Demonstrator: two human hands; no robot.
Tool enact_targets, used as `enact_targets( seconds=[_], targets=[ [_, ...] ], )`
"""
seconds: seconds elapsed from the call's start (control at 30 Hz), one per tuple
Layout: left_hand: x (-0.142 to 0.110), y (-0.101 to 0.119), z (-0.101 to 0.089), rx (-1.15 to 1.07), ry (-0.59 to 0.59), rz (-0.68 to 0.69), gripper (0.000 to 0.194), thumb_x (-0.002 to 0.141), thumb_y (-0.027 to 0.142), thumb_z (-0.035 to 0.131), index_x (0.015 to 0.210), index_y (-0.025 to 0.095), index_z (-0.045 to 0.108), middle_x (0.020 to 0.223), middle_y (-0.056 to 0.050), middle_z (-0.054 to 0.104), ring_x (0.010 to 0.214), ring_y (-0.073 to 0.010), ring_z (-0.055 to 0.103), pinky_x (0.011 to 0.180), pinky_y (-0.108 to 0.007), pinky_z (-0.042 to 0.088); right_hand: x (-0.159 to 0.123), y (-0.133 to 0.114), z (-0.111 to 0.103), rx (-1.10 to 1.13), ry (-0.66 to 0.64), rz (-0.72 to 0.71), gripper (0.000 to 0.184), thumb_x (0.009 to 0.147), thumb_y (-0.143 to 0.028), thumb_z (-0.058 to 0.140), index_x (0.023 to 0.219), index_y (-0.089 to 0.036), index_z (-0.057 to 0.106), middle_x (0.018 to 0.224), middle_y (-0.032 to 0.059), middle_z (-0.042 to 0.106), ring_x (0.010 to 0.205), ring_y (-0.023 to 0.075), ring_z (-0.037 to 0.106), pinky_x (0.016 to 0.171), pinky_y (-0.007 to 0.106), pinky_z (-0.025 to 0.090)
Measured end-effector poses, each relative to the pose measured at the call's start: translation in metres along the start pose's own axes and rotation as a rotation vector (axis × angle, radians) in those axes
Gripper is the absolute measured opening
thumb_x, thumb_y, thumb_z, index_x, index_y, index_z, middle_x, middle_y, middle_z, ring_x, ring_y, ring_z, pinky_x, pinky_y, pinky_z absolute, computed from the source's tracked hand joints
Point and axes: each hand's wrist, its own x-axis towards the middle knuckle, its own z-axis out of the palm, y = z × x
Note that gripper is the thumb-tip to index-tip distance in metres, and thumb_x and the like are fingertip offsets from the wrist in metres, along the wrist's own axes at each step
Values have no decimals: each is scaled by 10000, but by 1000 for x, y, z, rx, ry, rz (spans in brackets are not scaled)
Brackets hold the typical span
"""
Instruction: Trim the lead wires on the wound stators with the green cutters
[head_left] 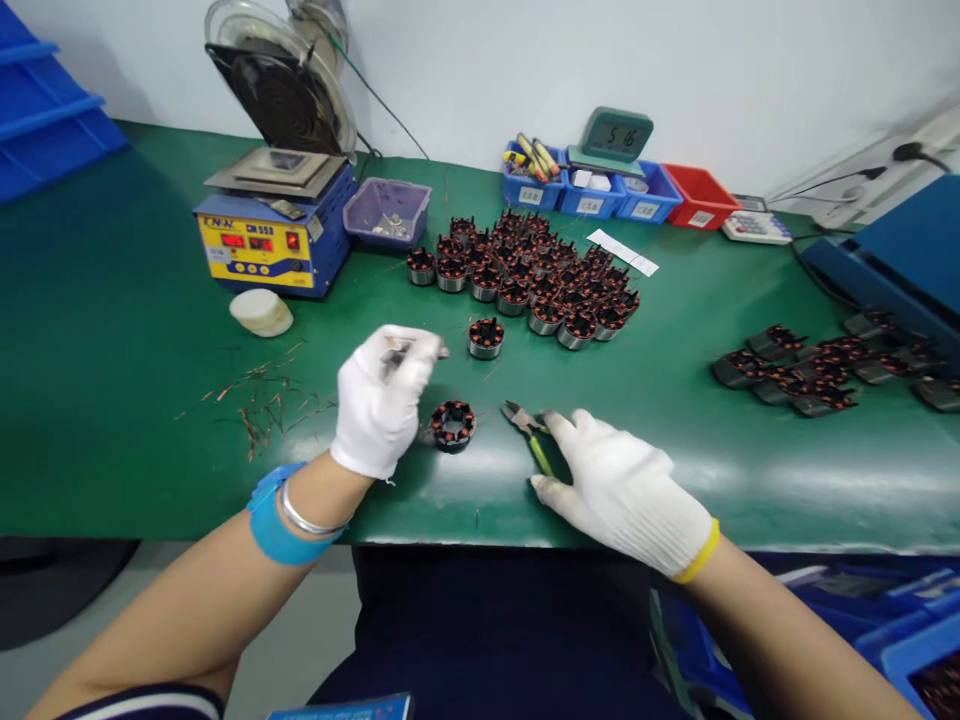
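Observation:
My left hand (381, 400), in a white glove, is curled with its fingertips pinched on a small dark piece I cannot make out. Just right of it a black stator with copper windings (453, 425) lies on the green mat (112, 330). My right hand (622, 490), also gloved, rests over the green handles of small cutting pliers (525, 425), whose jaws point toward the stator. Another wound stator (485, 337) stands alone farther back.
A cluster of several wound stators (536, 275) stands mid-table, with more dark parts (810, 365) at right. A blue-yellow solder pot (262, 235), grey tray (386, 210), white sponge (260, 311), wire clippings (262, 395), small bins (592, 190) and a clock (616, 135) line the back.

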Motion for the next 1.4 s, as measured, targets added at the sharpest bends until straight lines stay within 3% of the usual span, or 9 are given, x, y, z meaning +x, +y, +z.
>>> enact_targets(
  seconds=[0.17, 0.33, 0.43, 0.63, 0.83, 0.97, 1.07, 1.17, 1.4],
  targets=[
    [17, -24, 5, -58, 133, -8, 244, 778, 387, 652, 884, 168, 640, 813, -25, 700, 771, -149, 659, 700, -274, 533, 40, -42, 4, 81, 359, -369, 866, 703, -557, 694, 1408, -127, 434, 1315, 182, 508, 1169, 357, 482, 995, 496, 394],
    [28, -35, 7, 18, 149, -105, 324, 729, 421, 691, 911, 156, 652, 867, -42, 690, 848, -199, 668, 834, -388, 550, 58, -54, 6, 224, 267, -451, 438, 809, -414, 623, 1195, -207, 599, 1043, 70, 632, 881, 254, 610, 739, 378, 514],
    [28, -33, 8, 2, 156, -123, 352, 722, 434, 706, 927, 152, 659, 856, -42, 688, 815, -207, 666, 845, -453, 550, 44, -2, 11, 392, 421, -233, 489, 809, -427, 632, 1253, -231, 566, 1133, 55, 627, 973, 231, 619, 827, 346, 515],
    [14, -20, 20, -77, 72, -134, 332, 693, 427, 723, 902, 178, 659, 859, -54, 715, 841, -223, 684, 866, -446, 548, 1, 157, 31, 235, 526, 708, 581, 800, -515, 593, 1309, -236, 576, 1240, 121, 589, 1047, 328, 606, 886, 450, 498],
    [8, -13, 26, -9, 9, -188, 351, 650, 448, 707, 881, 188, 666, 861, -55, 731, 849, -231, 690, 850, -400, 553, -9, 224, 30, 61, 539, 931, 656, 827, -476, 537, 1404, -168, 487, 1355, 199, 492, 1147, 415, 512, 902, 531, 457],
    [12, -17, 24, 69, 26, -206, 358, 655, 475, 685, 871, 190, 664, 843, -49, 731, 839, -232, 691, 845, -398, 558, 2, 208, 33, -33, 756, 706, 679, 837, -482, 524, 1393, -98, 457, 1358, 218, 490, 1171, 386, 495, 962, 504, 436],
    [12, -21, 25, 98, 7, -167, 362, 680, 484, 672, 883, 185, 660, 847, -50, 732, 836, -225, 693, 828, -386, 565, 22, 196, 41, -26, 584, 365, 717, 882, -530, 462, 1430, -73, 391, 1440, 215, 432, 1294, 346, 422, 1026, 445, 409],
    [11, -26, 27, 103, -7, -127, 376, 707, 481, 672, 925, 177, 642, 884, -59, 729, 851, -212, 696, 829, -373, 565, 43, 193, 45, -90, 421, 293, 779, 908, -579, 415, 1434, -7, 363, 1476, 267, 375, 1347, 383, 358, 1061, 479, 357],
    [7, -37, 35, 340, 50, 142, 749, 686, 467, 752, 1309, 156, 475, 1322, -161, 558, 1202, -256, 577, 997, -413, 495, 60, 131, 46, 108, 415, -91, 665, 918, -526, 402, 1359, -35, 483, 1419, 260, 465, 1340, 384, 389, 1097, 559, 298]
  ],
)
